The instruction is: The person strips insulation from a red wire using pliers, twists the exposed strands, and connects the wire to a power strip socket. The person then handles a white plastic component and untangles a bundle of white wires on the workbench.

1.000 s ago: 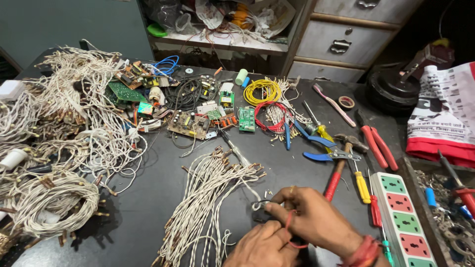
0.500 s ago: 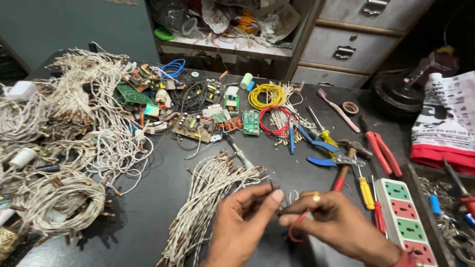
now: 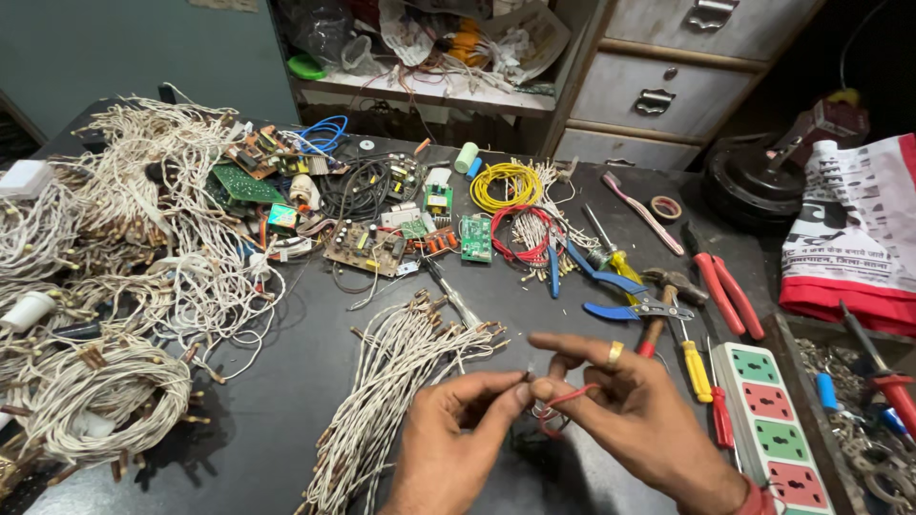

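- Both hands are low at the near edge of the dark worktable, fingertips meeting over it.
- The left hand has thumb and forefinger pressed together on something tiny; what it is, I cannot tell.
- The right hand, a ring on one finger, pinches the same spot, and a thin red wire loops down from under its fingers, held clear of the table.
- How far along? By my reckoning it is early: only that one small piece is in hand, while a long bundle of white twisted wires lies just left of the hands, untouched.
- More white wire coils are heaped along the left side, a big share seemingly left to sort.
- Mid-table sit green circuit boards, a yellow wire coil and a red one beside it.
- Tools wait to the right: blue-handled pliers, red-handled pliers, a yellow-handled screwdriver.
- At the right edge lies a white extension board with green and red square socket panels.
- Far right, a white cloth bag with dark print and a red lower band hangs over the table edge.
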A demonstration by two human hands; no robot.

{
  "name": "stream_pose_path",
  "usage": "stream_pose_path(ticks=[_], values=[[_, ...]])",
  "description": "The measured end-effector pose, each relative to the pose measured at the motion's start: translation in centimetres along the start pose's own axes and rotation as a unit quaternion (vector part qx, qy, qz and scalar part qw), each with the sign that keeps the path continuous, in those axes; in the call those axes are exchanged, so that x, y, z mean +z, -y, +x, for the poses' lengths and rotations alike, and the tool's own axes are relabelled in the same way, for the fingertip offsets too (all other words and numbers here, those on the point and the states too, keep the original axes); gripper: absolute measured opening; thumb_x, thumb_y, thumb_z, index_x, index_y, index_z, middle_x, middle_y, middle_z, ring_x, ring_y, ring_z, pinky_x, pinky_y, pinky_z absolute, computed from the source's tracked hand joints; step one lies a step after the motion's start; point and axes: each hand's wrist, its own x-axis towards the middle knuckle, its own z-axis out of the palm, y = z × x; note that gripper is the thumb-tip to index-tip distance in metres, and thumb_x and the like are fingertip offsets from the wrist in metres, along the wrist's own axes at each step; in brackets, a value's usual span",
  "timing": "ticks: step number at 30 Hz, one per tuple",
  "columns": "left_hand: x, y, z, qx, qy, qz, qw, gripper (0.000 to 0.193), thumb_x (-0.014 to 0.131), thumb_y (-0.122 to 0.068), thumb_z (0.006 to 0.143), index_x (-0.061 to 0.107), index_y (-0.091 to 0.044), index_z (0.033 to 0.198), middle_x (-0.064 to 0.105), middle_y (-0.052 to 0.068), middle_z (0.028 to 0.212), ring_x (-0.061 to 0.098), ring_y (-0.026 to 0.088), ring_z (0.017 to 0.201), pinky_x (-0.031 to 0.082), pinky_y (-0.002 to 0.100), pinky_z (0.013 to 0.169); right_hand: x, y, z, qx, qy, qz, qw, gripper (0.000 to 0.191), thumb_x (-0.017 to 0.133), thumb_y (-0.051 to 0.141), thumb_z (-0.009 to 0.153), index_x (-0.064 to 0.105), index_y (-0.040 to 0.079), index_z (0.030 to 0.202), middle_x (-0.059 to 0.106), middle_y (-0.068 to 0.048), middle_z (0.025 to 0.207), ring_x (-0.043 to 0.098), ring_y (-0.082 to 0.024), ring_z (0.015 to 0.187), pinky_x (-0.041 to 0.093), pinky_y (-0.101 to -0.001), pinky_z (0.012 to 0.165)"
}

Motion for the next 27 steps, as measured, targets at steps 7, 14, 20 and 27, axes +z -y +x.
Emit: stream_pose_path(ticks=[7, 14, 20, 27], values=[[-0.1, -1.3, -0.4, 0.027, 0.012, 0.044, 0.999, 0.024, 0.078, -0.022, 0.085, 0.084, -0.009, 0.105, 0.084, 0.003, 0.084, 0.074, 0.006, 0.074, 0.059, 0.024, 0.072, -0.1, -0.8, 0.1, -0.01, -0.041, -0.021, 0.999, 0.02, 0.073, 0.011, 0.089, 0.078, -0.003, 0.103, 0.075, -0.004, 0.096, 0.072, -0.01, 0.087, 0.06, -0.0268, 0.078], [-0.4, -1.7, -0.5, -0.001, -0.012, 0.077, 0.997, 0.029, 0.079, -0.022, 0.083, 0.083, -0.012, 0.109, 0.084, 0.003, 0.085, 0.076, 0.008, 0.076, 0.06, 0.025, 0.074, -1.4, -1.0, 0.2, 0.084, -0.175, -0.021, 0.981, 0.022, 0.07, 0.02, 0.09, 0.076, 0.002, 0.103, 0.071, -0.001, 0.082, 0.059, -0.007, 0.063, 0.044, -0.0285, 0.042], [-0.6, -1.6, -0.2, 0.004, -0.015, 0.071, 0.997, 0.027, 0.078, -0.021, 0.083, 0.083, -0.011, 0.107, 0.084, 0.003, 0.085, 0.077, 0.007, 0.076, 0.06, 0.024, 0.073, -0.5, 0.0, 0.0, 0.017, -0.01, 0.041, 0.999, 0.035, 0.075, 0.01, 0.09, 0.073, 0.004, 0.125, 0.072, -0.001, 0.096, 0.077, -0.013, 0.079, 0.06, -0.0269, 0.069], [-0.4, -1.2, -0.2, 0.017, 0.004, 0.068, 0.998, 0.026, 0.078, -0.019, 0.083, 0.083, -0.01, 0.107, 0.083, 0.003, 0.083, 0.077, 0.009, 0.075, 0.061, 0.025, 0.072, 1.0, -0.9, 0.4, 0.046, -0.071, -0.046, 0.995, 0.017, 0.074, 0.012, 0.087, 0.075, -0.001, 0.097, 0.079, -0.004, 0.088, 0.075, -0.008, 0.082, 0.062, -0.0262, 0.072]])
